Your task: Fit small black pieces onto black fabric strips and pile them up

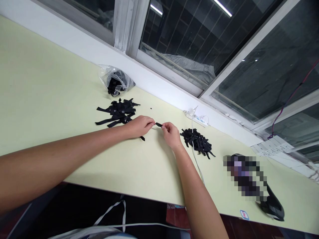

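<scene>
My left hand (139, 126) and my right hand (170, 134) meet over the pale green table (50, 99), both pinching a short black strap piece (159, 124) held between their fingertips. Its other end (142, 138) pokes out below my left hand. A loose pile of long black straps (119, 112) lies just beyond my left hand. To the right of my right hand sits a heap of shorter folded black pieces (197, 140).
A clear plastic bag with black pieces (116, 81) lies near the window sill. A white power strip (198, 119) with a white cable (196, 159) runs past the right heap. A black device (271, 204) rests at the table's right front edge.
</scene>
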`<state>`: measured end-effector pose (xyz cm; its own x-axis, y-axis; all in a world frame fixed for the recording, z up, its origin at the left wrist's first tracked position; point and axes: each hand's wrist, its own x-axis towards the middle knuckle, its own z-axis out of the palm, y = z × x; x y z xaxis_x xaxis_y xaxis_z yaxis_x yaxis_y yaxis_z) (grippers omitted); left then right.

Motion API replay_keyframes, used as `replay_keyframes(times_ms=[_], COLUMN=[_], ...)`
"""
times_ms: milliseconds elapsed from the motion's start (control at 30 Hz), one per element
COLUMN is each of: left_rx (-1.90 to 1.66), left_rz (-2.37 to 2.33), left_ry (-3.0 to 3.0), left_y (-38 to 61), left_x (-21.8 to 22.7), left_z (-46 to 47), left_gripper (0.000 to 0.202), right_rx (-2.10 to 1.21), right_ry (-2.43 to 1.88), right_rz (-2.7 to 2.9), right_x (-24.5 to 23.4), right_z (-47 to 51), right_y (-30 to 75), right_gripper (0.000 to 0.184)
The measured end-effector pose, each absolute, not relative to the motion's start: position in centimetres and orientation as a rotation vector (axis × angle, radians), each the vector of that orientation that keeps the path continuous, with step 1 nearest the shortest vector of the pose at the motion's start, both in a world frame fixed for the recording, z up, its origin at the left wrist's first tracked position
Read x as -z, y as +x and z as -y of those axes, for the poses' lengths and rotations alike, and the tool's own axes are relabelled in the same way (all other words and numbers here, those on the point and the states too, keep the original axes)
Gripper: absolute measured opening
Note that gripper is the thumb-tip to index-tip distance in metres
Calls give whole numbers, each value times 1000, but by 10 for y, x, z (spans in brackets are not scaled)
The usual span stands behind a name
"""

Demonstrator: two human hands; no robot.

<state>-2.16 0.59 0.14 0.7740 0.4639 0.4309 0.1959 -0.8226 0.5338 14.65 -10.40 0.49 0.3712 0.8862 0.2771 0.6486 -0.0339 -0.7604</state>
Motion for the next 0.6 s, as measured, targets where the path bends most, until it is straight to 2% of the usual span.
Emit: replay_keyframes(times_ms=[167,367,600], left_rx=[-763,-671,-665], left_rz=[-561,-604,-557], left_ry=[2488,2484,2521], left_y=[-22,-23,-24], left_x=[-3,0,1], left_z=[-4,-5,-3], left_gripper=[35,38,40], right_rx=[-532,-309,-180], right_ry=[-1672,-1928,-1997], right_rz=[1152,1284,1240], right_x=[-2,-2,-6], right_z=[101,105,107], right_y=[152,161,173], right_gripper=[24,18,18])
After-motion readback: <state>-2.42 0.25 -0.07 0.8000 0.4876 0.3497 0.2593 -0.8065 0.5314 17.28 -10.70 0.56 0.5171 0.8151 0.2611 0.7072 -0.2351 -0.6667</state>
